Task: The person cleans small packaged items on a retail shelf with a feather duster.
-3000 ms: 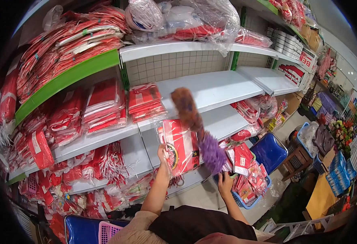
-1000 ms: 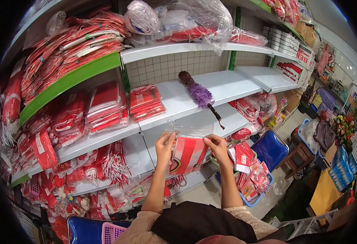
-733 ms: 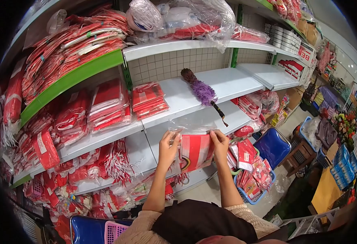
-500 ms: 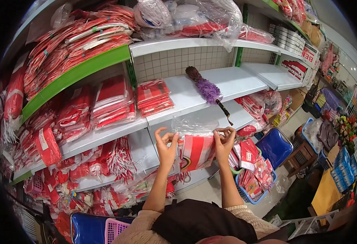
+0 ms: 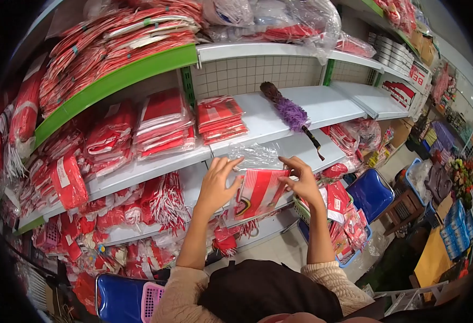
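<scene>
In front of the shelves, a folded red-and-white striped cloth (image 5: 266,188) sits inside a clear plastic bag (image 5: 255,156) whose loose top sticks up past the cloth. My left hand (image 5: 216,182) grips the bag's upper left edge, with thumb and fingers bent around it. At the upper right, my right hand (image 5: 302,183) pinches the bag near its flap, fingers curled. Behind the bag, a stack of packed red cloths (image 5: 221,119) lies on the middle shelf. A purple feather duster (image 5: 292,114) lies to the right of that stack.
Several piles of packed red-and-white cloths (image 5: 163,121) fill the shelves at left. A green-edged shelf (image 5: 118,78) runs above them. Blue chairs (image 5: 371,191) stand at right and lower left (image 5: 119,299). A basket of packets (image 5: 349,258) is on the floor at right.
The view has shifted, so the shelves appear farther right. My left hand has turned more over the bag's edge, and my right fingers have moved in over its right side.
</scene>
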`<state>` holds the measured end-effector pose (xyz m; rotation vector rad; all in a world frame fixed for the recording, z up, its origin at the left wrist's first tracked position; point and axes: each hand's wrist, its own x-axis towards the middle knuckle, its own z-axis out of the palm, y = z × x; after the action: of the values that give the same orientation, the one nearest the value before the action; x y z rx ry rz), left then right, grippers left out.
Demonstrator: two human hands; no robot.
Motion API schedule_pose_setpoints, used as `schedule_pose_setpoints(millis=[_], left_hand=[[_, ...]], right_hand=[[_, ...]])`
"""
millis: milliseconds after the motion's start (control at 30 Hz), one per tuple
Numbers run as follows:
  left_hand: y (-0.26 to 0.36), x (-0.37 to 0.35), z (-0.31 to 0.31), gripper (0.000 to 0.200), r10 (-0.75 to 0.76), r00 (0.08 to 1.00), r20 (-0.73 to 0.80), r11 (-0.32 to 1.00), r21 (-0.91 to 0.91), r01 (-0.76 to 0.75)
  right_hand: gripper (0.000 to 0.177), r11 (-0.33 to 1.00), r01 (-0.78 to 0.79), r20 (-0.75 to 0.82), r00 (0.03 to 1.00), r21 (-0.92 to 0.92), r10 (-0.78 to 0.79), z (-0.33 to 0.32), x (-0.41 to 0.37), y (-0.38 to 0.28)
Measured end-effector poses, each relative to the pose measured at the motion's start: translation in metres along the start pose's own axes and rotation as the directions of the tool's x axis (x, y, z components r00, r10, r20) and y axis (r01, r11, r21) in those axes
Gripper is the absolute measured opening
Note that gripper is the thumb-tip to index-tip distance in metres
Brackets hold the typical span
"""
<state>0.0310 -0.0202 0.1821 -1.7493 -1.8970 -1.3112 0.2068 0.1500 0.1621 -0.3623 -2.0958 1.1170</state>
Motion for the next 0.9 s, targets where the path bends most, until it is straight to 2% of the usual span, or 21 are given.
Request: schedule_pose_setpoints(millis=[33,200,300,367,400,467,533,567,633,700,767,867,900], left_hand=[[0.002,0.001,-0.002,0.03,0.047,0.999,-0.006,0.998,0.053,-0.046],[-0.014,0.014,-0.004,0.02,-0.014,1.0,0.011,0.981,0.193,0.011],[-0.018,0.033,-0.018,0.017,0.073,0.992,-0.099,0.955,0.292,-0.041],[-0.014,0.05,-0.032,0.016,0.194,0.958,-0.213,0.926,0.363,-0.107],[-0.023,0.057,-0.031,0.016,0.246,0.939,-0.24,0.94,0.297,-0.17],[-0.034,0.068,-0.027,0.013,0.2,0.935,-0.293,0.974,0.165,-0.157],[-0.037,0.078,-0.029,0.01,0.156,0.921,-0.358,0.987,0.076,-0.138],[-0.041,0.084,-0.028,0.01,0.07,0.922,-0.38,0.997,0.017,-0.069],[-0.054,0.1,-0.024,0.012,-0.103,0.906,-0.41,0.992,-0.11,0.063],[-0.069,0.124,-0.025,0.015,-0.091,0.869,-0.486,0.995,-0.08,0.059],[-0.09,0.149,-0.027,0.016,-0.119,0.831,-0.544,0.992,-0.095,0.08],[-0.118,0.182,-0.034,0.026,-0.167,0.775,-0.609,0.986,-0.101,0.133],[-0.122,0.188,-0.037,0.03,-0.183,0.78,-0.598,0.976,-0.012,0.219]], right_hand=[[0.047,0.998,0.018,0.012,1.0,-0.066,-0.017,-0.001,0.005,0.001],[0.021,0.97,0.121,0.033,0.993,-0.209,-0.116,-0.012,0.036,0.004],[0.02,0.871,0.351,-0.016,0.925,-0.343,-0.379,-0.018,0.059,-0.003],[0.015,0.901,0.395,-0.004,0.915,-0.178,-0.402,-0.022,0.078,-0.003],[0.014,0.906,0.417,0.021,0.909,-0.075,-0.417,-0.023,0.09,-0.003],[0.013,0.885,0.451,0.025,0.889,0.116,-0.456,-0.021,0.111,0.001],[0.012,0.871,0.411,-0.013,0.906,0.271,-0.423,-0.016,0.132,0.011],[0.012,0.854,0.386,-0.028,0.915,0.349,-0.402,-0.013,0.141,0.014],[0.012,0.856,0.331,-0.094,0.943,0.398,-0.32,-0.003,0.16,0.009],[0.012,0.856,0.279,-0.158,0.96,0.435,-0.232,0.008,0.186,0.002],[0.014,0.799,0.37,-0.204,0.929,0.474,-0.309,0.021,0.223,0.001],[0.019,0.801,0.28,-0.216,0.957,0.528,-0.193,0.038,0.27,0.0],[0.02,0.8,0.26,-0.221,0.962,0.541,-0.162,0.044,0.285,0.002]])
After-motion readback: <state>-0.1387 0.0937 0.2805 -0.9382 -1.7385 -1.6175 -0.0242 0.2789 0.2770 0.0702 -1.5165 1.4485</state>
